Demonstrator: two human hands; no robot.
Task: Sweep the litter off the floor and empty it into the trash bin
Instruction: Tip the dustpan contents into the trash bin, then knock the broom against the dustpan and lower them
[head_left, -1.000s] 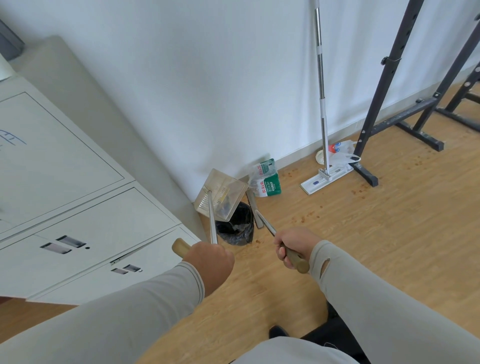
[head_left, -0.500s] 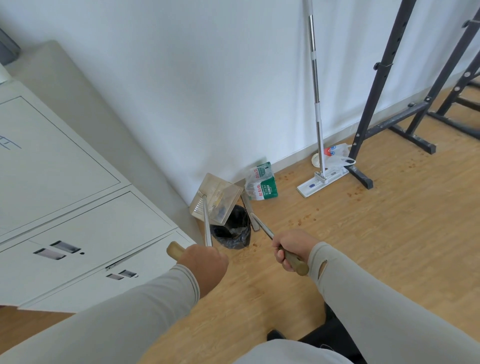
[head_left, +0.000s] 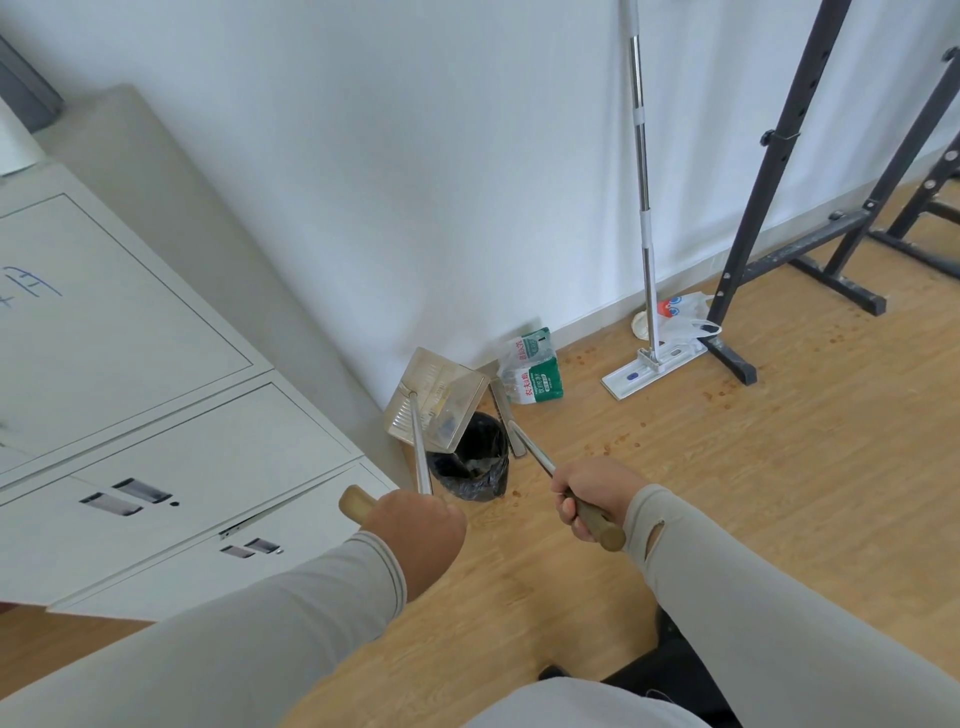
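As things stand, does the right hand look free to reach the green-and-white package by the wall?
Probably not right away: the right hand grips the broom handle, so it is occupied. The green-and-white package sits on open floor beyond the trash bin, with nothing on its near side; reach is uncertain.

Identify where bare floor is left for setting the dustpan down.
Free: floor between trash bin and mop head, right of the broom. Crowded: corner by cabinet, where dustpan, bin and water-bottle pack cluster.

Both arms in grey sleeves reach forward toward twelve o'clock. The left hand (head_left: 415, 535) is fisted around a handle, knuckles up. The right hand (head_left: 589, 491) grips another handle, fingers curled under
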